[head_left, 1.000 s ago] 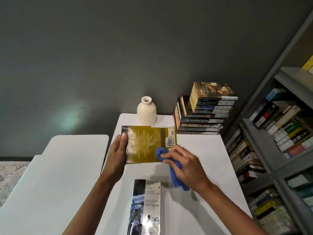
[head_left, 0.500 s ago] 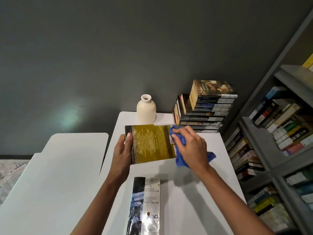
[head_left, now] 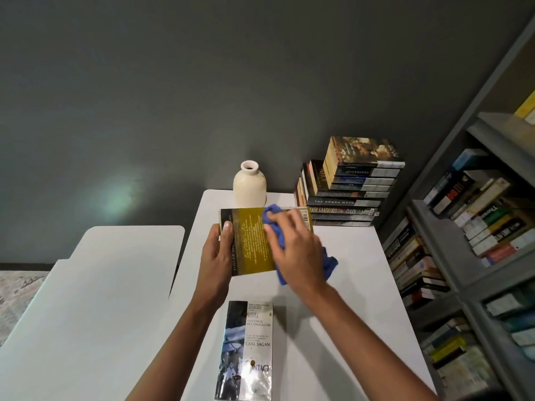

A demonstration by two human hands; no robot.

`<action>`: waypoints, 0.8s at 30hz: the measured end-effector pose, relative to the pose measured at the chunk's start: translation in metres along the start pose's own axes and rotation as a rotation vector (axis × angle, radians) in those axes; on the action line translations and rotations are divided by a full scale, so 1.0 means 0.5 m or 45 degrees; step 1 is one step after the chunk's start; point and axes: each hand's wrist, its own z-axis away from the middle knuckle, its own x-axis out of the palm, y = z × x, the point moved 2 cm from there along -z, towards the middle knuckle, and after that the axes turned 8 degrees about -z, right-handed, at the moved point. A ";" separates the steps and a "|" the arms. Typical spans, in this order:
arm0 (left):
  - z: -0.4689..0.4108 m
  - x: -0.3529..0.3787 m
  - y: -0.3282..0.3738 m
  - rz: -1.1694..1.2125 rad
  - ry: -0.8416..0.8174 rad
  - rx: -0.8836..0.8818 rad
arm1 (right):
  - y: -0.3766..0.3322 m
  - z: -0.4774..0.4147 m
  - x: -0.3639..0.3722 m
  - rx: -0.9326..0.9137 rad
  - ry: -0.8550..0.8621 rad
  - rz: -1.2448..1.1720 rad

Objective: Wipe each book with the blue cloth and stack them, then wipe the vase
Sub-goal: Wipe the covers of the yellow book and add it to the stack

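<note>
The left hand (head_left: 215,257) is clamped on the spine edge of the yellow book (head_left: 254,244), thumb lying over the cover, holding it tilted up off the white table (head_left: 347,285). Right beside that grip, the right hand (head_left: 298,253) is closed on the blue cloth (head_left: 273,224), pressing it flat against the book's cover; the cloth looks soft and nubbly, bunched above the fingers and trailing out past the wrist. Just behind the held book stands the cream vase (head_left: 249,185), matte, round-shouldered with a narrow neck, its base hidden by the book's top edge. Beyond the right hand, at the table's back corner, sits a stack of paperbacks (head_left: 347,189), spines outward, slightly askew. Nearer the person than the grip lies another paperback (head_left: 247,351), glossy, flat on the table between the forearms. Off past the stack a grey bookshelf (head_left: 451,256) is packed with books. Left of the gripping hand a second white tabletop (head_left: 92,285) sits beside the first.
</note>
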 end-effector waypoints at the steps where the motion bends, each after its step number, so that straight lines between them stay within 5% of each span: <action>1: 0.000 -0.002 0.002 0.021 0.004 0.010 | -0.018 0.014 0.006 -0.051 -0.069 -0.036; 4: 0.002 -0.023 -0.012 0.063 0.035 -0.022 | 0.003 0.046 -0.008 -0.060 -0.161 -0.054; 10: 0.014 -0.028 -0.019 0.039 -0.018 -0.057 | 0.076 -0.003 -0.040 0.289 0.095 0.046; 17: 0.011 -0.034 0.004 0.033 0.018 0.032 | 0.013 0.051 -0.036 -0.014 -0.262 -0.080; 21: 0.031 -0.024 -0.008 -0.007 -0.050 0.030 | 0.065 0.006 -0.057 0.272 -0.082 0.018; 24: 0.030 -0.001 0.004 0.013 -0.082 -0.006 | 0.005 -0.022 -0.025 0.123 -0.042 0.026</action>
